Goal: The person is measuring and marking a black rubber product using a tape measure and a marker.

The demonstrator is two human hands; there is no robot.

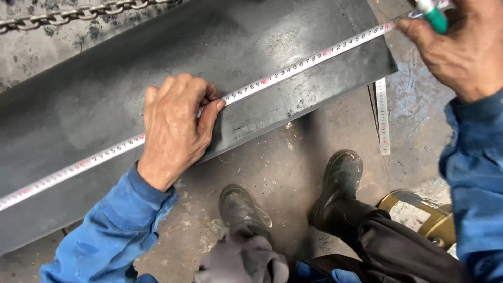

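Observation:
A long black rubber sheet [157, 57] lies across the floor from lower left to upper right. A white measuring tape [293, 68] runs along it. My left hand [175, 126] presses the tape flat onto the sheet near its front edge, fingers curled. At the top right my right hand [461, 47] holds a green-capped marker [434, 14] at the tape's far end, near the sheet's right edge.
My two black boots [293, 199] stand on the stained concrete floor just below the sheet. A steel ruler [382, 115] lies on the floor at right. A brass-coloured round can [424, 215] sits at lower right. A metal chain [78, 13] crosses the top left.

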